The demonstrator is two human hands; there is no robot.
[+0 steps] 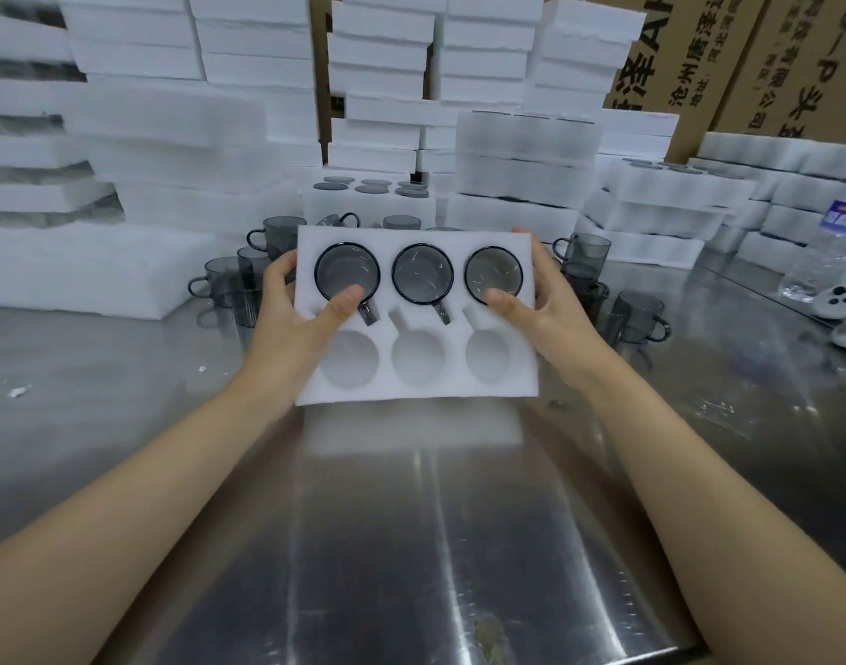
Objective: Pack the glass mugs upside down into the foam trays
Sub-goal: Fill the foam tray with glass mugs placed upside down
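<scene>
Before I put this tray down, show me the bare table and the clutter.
Bare: steel table between the forearms, nearer than the foam tray, and at left before the foam stacks. Crowded: loose mugs flanking the tray; bottle and controllers at right.

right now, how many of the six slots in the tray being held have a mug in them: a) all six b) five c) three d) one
c: the foam tray, gripped by the left hand and the right hand, has three mugs bottom-up in its far row, while the three near holes hold nothing.
</scene>
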